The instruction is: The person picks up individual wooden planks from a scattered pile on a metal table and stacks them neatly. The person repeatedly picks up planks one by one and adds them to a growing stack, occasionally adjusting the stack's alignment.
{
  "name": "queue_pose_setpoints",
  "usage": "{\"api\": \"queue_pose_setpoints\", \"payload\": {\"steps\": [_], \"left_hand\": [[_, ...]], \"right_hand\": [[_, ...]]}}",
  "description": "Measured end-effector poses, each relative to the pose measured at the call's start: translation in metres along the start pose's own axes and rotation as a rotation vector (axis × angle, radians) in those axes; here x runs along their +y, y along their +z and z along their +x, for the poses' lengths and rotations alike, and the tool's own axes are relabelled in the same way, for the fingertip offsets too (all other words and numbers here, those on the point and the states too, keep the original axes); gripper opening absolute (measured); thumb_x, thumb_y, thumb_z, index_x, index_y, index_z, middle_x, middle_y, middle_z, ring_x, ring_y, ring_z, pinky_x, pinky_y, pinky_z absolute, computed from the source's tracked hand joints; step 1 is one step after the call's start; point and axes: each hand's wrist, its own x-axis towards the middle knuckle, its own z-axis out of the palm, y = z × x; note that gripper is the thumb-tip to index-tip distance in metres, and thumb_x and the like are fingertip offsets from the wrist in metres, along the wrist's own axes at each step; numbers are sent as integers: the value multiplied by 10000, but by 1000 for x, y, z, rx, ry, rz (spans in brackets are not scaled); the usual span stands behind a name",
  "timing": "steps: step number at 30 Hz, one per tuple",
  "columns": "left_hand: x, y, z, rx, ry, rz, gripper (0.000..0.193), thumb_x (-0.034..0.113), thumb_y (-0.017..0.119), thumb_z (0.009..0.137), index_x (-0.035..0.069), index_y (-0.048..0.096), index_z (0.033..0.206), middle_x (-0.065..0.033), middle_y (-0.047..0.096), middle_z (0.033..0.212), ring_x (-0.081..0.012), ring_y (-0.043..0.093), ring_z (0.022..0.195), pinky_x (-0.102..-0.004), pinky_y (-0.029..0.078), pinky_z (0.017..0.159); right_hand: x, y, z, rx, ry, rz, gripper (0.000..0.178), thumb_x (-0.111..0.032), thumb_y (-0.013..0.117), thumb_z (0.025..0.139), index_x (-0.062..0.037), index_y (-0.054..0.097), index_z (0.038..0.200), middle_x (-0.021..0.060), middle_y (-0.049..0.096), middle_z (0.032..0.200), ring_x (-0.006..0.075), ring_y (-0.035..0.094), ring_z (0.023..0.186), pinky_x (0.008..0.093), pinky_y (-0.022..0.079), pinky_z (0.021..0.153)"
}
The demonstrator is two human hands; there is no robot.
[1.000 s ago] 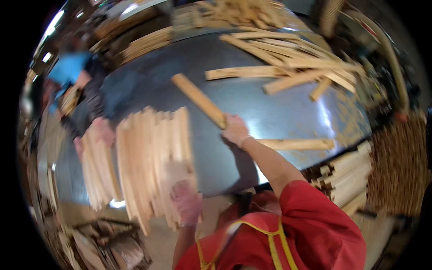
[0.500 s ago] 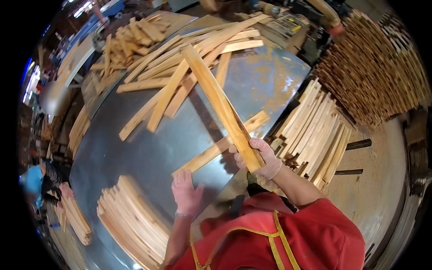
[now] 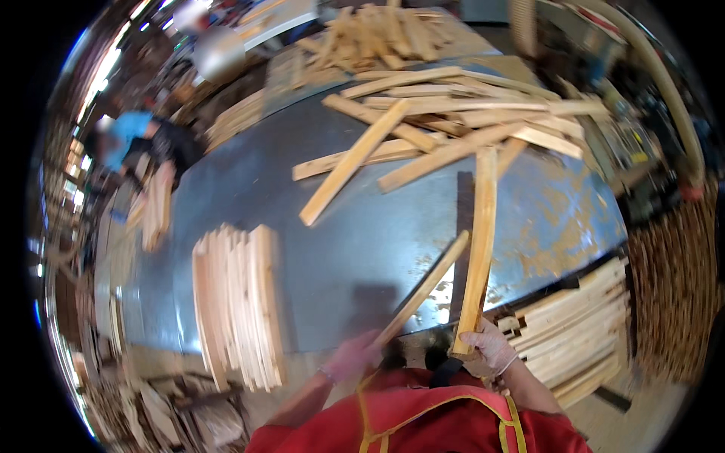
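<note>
At the near edge of the grey metal bench [image 3: 302, 249], my right hand [image 3: 489, 349] has its fingers closed around the lower end of a long pale wooden slat [image 3: 477, 249], which rises nearly upright from my grip and reaches toward the loose heap of slats [image 3: 453, 113] scattered across the far half of the bench. My left hand [image 3: 352, 358] is blurred; its fingers appear wrapped about the near end of a thinner wooden strip [image 3: 424, 287] that slants up to the right until its tip comes just beside the slat in my right hand. To my left, a neat stack of cut slats [image 3: 238, 306] lies on the bench, running from near its middle to its front edge. Below the bench on my right, a pile of boards [image 3: 581, 332] is stacked low. At the far left, another person in a blue top [image 3: 128, 143] stands beside a smaller bundle of slats [image 3: 157, 208].
</note>
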Motion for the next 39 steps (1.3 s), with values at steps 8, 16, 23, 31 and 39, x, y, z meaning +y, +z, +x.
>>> {"api": "queue_pose_setpoints", "payload": {"steps": [8, 16, 23, 31, 39], "left_hand": [[-84, -37, -90, 584, 3, 162, 563, 253, 755, 906, 76, 633, 1427, -177, 678, 1286, -373, 626, 1243, -497, 501, 1044], [-156, -113, -77, 1061, -171, 864, 753, 310, 742, 843, 93, 504, 1523, -178, 468, 1571, -418, 401, 1484, -612, 288, 1236], [-32, -135, -13, 759, 187, 471, 738, 336, 759, 849, 43, 542, 1491, -203, 512, 1545, -423, 463, 1453, -559, 378, 1207], [69, -155, 140, 517, 14, -88, 785, 375, 794, 907, 70, 528, 1579, -190, 562, 1580, -341, 586, 1422, -383, 432, 1210], [93, -156, 289, 266, -5, -839, 772, 377, 771, 961, -47, 487, 1541, -217, 608, 1489, -267, 551, 1408, -378, 408, 1184]], "right_hand": [[-5, 80, 95, -86, 43, -194, 524, -74, 780, 960, -19, 599, 1449, 70, 722, 1257, 221, 696, 1130, 383, 570, 1019], [28, 166, 130, -104, 118, -105, 497, -81, 819, 934, -76, 629, 1393, 71, 750, 1164, 228, 735, 1005, 395, 627, 856], [-155, 252, 211, 109, -254, -776, 349, -304, 753, 1017, -9, 705, 1197, 117, 724, 1165, 223, 663, 995, 380, 551, 910], [-395, 219, 399, 385, -968, -1487, 694, -375, 755, 946, -38, 558, 1519, 222, 649, 1416, 416, 636, 1267, 451, 499, 1126], [-384, 222, 497, 392, -133, -2047, 948, -540, 816, 828, -8, 495, 1543, 276, 631, 1470, 435, 611, 1358, 484, 475, 1183]]}}
